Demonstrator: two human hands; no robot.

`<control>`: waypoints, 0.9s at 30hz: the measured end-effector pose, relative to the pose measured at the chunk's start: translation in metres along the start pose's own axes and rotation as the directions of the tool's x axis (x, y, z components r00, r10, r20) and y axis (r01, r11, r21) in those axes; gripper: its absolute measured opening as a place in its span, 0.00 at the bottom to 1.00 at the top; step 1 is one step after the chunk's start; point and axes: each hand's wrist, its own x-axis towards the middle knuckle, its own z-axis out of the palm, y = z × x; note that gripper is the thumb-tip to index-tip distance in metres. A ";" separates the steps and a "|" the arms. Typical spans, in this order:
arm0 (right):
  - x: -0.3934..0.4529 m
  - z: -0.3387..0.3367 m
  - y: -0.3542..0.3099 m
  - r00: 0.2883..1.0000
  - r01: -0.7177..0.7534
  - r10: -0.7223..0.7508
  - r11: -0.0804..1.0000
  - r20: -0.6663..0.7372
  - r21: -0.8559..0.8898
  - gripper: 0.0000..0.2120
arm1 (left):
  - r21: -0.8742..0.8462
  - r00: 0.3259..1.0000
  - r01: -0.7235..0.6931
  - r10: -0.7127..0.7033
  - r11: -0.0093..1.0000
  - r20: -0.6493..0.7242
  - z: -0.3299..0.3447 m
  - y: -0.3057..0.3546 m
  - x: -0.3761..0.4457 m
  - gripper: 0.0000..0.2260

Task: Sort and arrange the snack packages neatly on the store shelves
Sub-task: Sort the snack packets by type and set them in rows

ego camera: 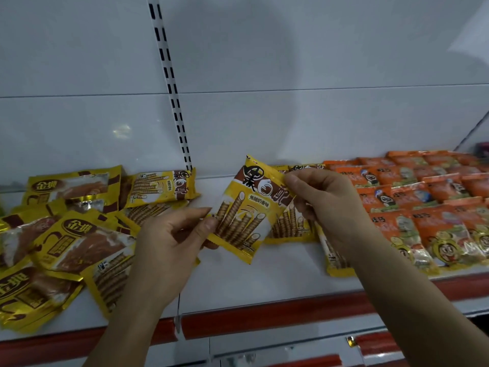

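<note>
I am pinching one yellow wafer-roll packet [247, 210] between both hands at the centre of the frame, lifted clear of the white shelf [264, 276]. My left hand [169, 239] is gripping its lower-left edge with thumb on the front and fingers behind; my right hand [325, 200] is clamping the upper-right corner by the crimped seal. The packet is tilting, top leaning right.

It is looking light and puffed, a slick foil-film pouch that will crinkle and slide, with brittle rolls inside, so I am judging the flat sealed edges the safest hold, not the belly.

Just behind my right hand, more wafer-roll packets [291, 226] are lying in the centre-right. At the right of the frame, orange snack bags [423, 197] are lying in tidy rows. At the left, a loose heap of yellow-and-brown packets [66, 234] is waiting unsorted, with another wafer-roll packet [161, 186] lying sideways near the slotted upright [172, 102].
</note>
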 end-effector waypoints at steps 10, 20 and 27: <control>0.045 -0.035 -0.014 0.948 0.317 -0.213 0.610 0.235 -0.727 0.02 | 0.170 0.990 0.098 -0.113 0.981 0.084 0.051 0.003 -0.025 0.02; 0.063 -0.041 -0.003 0.905 0.420 -0.174 0.518 0.388 -0.745 0.03 | 0.457 0.996 -0.051 0.008 0.888 0.094 0.077 0.000 -0.043 0.08; 0.060 -0.044 0.017 0.896 0.442 -0.193 0.475 0.399 -0.761 0.04 | 0.485 0.991 -0.014 -0.051 0.874 0.121 0.078 0.003 -0.045 0.06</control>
